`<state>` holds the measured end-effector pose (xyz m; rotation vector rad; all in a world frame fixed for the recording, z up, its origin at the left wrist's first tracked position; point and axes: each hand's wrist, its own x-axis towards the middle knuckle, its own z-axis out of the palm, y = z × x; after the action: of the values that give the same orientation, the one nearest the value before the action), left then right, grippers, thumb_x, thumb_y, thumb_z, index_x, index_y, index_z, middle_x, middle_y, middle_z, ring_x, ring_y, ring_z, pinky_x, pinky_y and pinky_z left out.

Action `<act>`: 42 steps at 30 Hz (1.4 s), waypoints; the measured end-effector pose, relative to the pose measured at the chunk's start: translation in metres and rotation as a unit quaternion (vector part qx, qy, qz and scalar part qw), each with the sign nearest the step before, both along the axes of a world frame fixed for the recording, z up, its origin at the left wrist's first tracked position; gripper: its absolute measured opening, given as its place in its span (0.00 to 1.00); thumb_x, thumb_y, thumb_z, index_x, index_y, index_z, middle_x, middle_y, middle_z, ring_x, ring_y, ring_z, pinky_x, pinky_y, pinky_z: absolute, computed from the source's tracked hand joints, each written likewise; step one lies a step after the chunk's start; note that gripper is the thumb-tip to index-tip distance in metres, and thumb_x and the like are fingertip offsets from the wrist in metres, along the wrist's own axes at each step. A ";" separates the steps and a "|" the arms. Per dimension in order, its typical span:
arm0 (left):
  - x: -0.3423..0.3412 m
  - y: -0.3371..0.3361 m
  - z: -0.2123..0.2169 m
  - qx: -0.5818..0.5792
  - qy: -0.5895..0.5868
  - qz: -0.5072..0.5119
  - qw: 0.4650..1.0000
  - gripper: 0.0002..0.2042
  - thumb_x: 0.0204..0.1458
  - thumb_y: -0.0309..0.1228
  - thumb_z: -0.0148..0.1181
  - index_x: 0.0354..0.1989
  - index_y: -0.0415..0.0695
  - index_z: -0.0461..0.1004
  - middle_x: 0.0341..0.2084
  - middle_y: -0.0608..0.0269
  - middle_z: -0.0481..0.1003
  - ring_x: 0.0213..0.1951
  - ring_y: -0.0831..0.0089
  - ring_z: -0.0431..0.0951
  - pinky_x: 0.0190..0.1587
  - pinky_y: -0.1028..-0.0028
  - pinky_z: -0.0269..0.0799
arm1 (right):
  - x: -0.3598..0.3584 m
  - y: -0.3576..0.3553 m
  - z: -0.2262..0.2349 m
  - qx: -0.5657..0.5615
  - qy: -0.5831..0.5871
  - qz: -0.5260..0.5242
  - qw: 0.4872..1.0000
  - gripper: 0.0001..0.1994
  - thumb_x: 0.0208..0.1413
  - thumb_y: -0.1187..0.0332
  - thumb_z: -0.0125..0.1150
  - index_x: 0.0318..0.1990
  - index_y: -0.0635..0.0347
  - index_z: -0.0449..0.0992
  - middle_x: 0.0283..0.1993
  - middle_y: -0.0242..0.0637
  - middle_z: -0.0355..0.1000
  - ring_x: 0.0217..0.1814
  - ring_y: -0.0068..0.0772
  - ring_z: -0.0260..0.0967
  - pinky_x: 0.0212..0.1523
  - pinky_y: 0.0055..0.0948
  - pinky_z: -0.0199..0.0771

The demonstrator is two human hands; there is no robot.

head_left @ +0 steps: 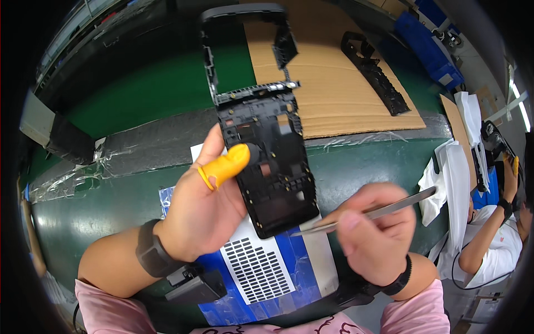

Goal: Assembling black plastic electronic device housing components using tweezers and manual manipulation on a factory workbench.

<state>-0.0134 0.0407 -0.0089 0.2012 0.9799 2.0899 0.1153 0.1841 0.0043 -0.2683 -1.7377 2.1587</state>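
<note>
Pink sleeves [414, 312] frame the lower edge, and from them 2 bare forearms with black wristbands rise over the green bench [89, 217]. The left hand [203, 200] is closed around the edge of a long black plastic frame with many small cut-outs [270, 139], its thumb in a yellow rubber finger cot [228, 164] pressed on the frame's face. That frame stands nearly upright above the bench, its upper half an open rectangle. The right hand [372, 234] pinches a pair of slim silver metal tweezers [367, 212], whose tip [295, 234] lies just beside the frame's lower corner. Beneath both hands lies a white sheet of small dark rectangles on a blue backing [261, 270], partly hidden by the frame. Farther back, a brown cardboard sheet [334, 83] carries another black plastic strip [375, 72]. At far right another person [500, 234] works beside white sheets [459, 167].
</note>
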 end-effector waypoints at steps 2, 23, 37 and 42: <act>0.008 0.001 0.006 -0.004 -0.003 -0.021 1.000 0.21 0.56 0.38 0.36 0.58 0.48 0.49 0.50 0.57 0.62 0.50 0.62 0.65 0.50 0.58 0.63 | -0.004 0.009 0.002 -0.004 0.026 -0.004 1.000 0.09 0.47 0.81 0.54 0.38 0.67 0.68 0.29 0.35 0.70 0.21 0.11 0.61 0.18 0.10 0.59; 0.026 -0.003 -0.002 0.082 -0.120 -0.082 0.986 0.22 0.53 0.22 0.40 0.57 0.48 0.50 0.51 0.60 0.60 0.52 0.70 0.62 0.52 0.67 0.61 | -0.008 0.006 -0.011 -0.035 0.031 0.022 0.999 0.09 0.47 0.82 0.55 0.38 0.69 0.68 0.32 0.36 0.69 0.32 0.18 0.67 0.31 0.14 0.68; 0.030 0.001 -0.008 0.047 -0.037 -0.056 0.997 0.27 0.44 0.12 0.47 0.55 0.45 0.53 0.48 0.58 0.63 0.49 0.71 0.65 0.49 0.72 0.63 | -0.008 0.005 -0.012 -0.019 0.012 0.010 1.000 0.08 0.47 0.81 0.56 0.37 0.68 0.69 0.31 0.34 0.69 0.30 0.15 0.67 0.28 0.11 0.66; 0.023 -0.001 -0.006 0.002 0.023 -0.025 0.999 0.23 0.44 0.11 0.46 0.50 0.42 0.57 0.44 0.58 0.66 0.43 0.72 0.69 0.45 0.75 0.66 | -0.008 0.010 -0.009 -0.051 0.014 0.020 0.998 0.09 0.47 0.82 0.55 0.37 0.68 0.69 0.31 0.34 0.69 0.30 0.15 0.67 0.29 0.12 0.66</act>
<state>0.0100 0.0399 -0.0146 0.2736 0.9886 2.0495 0.1077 0.1941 -0.0045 -0.2313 -1.6340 2.2716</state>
